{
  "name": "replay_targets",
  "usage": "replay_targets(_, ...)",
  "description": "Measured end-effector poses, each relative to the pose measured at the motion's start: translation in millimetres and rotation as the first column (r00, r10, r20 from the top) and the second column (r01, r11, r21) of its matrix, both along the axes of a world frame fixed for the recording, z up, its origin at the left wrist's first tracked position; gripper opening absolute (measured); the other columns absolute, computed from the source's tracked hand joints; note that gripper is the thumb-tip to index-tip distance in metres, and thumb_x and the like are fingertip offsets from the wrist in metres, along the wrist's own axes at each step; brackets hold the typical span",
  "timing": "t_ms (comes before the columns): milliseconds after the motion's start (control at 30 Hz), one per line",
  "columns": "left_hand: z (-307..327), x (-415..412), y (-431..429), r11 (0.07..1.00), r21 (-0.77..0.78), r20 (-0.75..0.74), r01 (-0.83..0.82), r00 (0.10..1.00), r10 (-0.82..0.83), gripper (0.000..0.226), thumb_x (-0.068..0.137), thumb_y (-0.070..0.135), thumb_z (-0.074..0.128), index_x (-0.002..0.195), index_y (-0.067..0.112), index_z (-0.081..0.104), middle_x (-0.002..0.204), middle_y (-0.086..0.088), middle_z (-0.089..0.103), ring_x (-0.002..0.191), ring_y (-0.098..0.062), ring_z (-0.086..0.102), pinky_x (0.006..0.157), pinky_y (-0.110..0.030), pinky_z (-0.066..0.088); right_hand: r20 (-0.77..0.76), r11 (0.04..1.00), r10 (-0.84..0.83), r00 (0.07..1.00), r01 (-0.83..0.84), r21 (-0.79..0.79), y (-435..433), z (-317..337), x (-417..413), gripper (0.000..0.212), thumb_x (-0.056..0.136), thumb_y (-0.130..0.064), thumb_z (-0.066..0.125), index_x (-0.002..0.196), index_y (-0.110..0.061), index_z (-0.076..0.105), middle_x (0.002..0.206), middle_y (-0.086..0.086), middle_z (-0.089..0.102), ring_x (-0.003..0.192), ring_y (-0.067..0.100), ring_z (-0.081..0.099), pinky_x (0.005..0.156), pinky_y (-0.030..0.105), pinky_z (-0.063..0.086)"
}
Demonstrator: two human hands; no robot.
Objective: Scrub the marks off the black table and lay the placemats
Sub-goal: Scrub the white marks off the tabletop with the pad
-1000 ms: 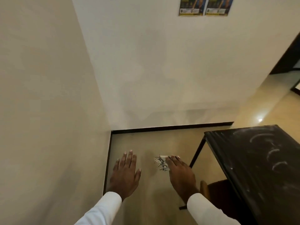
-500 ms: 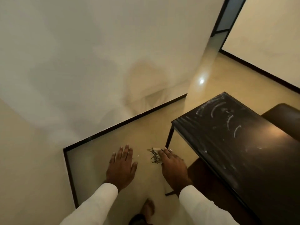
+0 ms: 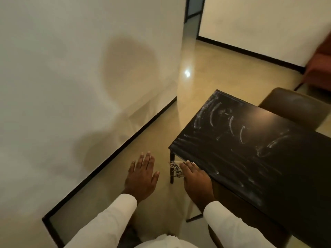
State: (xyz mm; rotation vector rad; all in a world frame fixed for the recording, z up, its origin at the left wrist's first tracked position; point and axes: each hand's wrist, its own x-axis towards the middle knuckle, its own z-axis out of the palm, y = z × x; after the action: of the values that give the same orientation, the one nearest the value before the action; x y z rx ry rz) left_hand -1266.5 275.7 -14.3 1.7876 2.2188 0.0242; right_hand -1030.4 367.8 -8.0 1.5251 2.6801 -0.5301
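The black table fills the right of the head view, its top streaked with white curved marks. My right hand hovers at the table's near left edge and holds a small wad of pale and dark scrubbing material under its fingers. My left hand floats over the floor to the left of the table, palm down, fingers straight and spread, holding nothing. No placemats are in view.
A cream wall with a black skirting runs close on the left. A brown chair stands behind the table, a reddish seat at far right. Glossy beige floor leads to a doorway.
The view has swung right, so the table now sits larger and nearer. My right hand with the scrubbing wad has reached the table's edge. My left hand keeps its spread pose.
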Motion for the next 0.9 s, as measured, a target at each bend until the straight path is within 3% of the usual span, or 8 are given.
replay_targets(267,-22.2,-34.7,119.8,0.946,-0.061,0.028,0.318,0.948,-0.316,0.091,0.100,0.070,-0.006,0.178,0.024,0.002,0.187,-0.003,-0.007,0.173,-0.030,-0.007,0.136,-0.050,0.000,0.047,0.941,-0.332,0.942,0.334,-0.055,39.5,-15.8,-10.5,0.058,0.116,-0.026,0.051,0.171,-0.029,0.037,0.178,0.003,0.036,0.166,0.027,0.034,0.129,0.047,0.038)
replay_targets(500,-27.7,-28.7,220.5,0.777,-0.060,0.103,0.627,0.778,-0.620,0.091,0.100,0.071,-0.003,0.178,0.024,0.005,0.186,0.000,-0.004,0.171,-0.024,-0.008,0.134,-0.047,0.000,0.085,0.735,-0.671,0.737,0.675,-0.055,45.7,6.8,-9.1,0.057,0.112,-0.026,0.057,0.168,-0.029,0.044,0.175,0.003,0.043,0.162,0.027,0.041,0.127,0.048,0.042)
replay_targets(600,-30.0,-3.4,246.7,0.685,-0.069,0.087,0.725,0.688,-0.720,0.093,0.099,0.070,-0.006,0.178,0.023,0.006,0.186,0.000,-0.002,0.171,-0.024,-0.009,0.134,-0.047,0.000,0.122,0.637,-0.758,0.640,0.768,-0.073,35.9,1.8,3.9,0.058,0.111,-0.040,0.060,0.166,-0.030,0.045,0.172,0.003,0.047,0.159,0.027,0.046,0.125,0.048,0.046)
replay_targets(767,-31.8,51.2,261.4,0.613,-0.122,0.110,0.780,0.625,-0.773,0.100,0.091,0.071,-0.014,0.179,0.025,0.003,0.187,0.003,-0.006,0.172,-0.022,-0.010,0.138,-0.047,0.001,0.129,0.507,-0.847,0.515,0.857,-0.094,26.2,0.6,34.6,0.067,0.105,-0.063,0.060,0.163,-0.032,0.048,0.169,0.001,0.051,0.156,0.027,0.050,0.121,0.047,0.049)
replay_targets(900,-43.5,91.8,258.5,0.582,-0.161,0.112,0.797,0.601,-0.792,0.100,0.091,0.072,-0.012,0.178,0.025,0.004,0.187,0.003,-0.005,0.173,-0.022,-0.008,0.138,-0.049,0.003,0.165,0.471,-0.862,0.480,0.877,-0.092,26.5,-0.1,77.8,0.055,0.111,-0.041,0.059,0.163,-0.032,0.046,0.168,0.001,0.052,0.155,0.026,0.050,0.122,0.045,0.047)
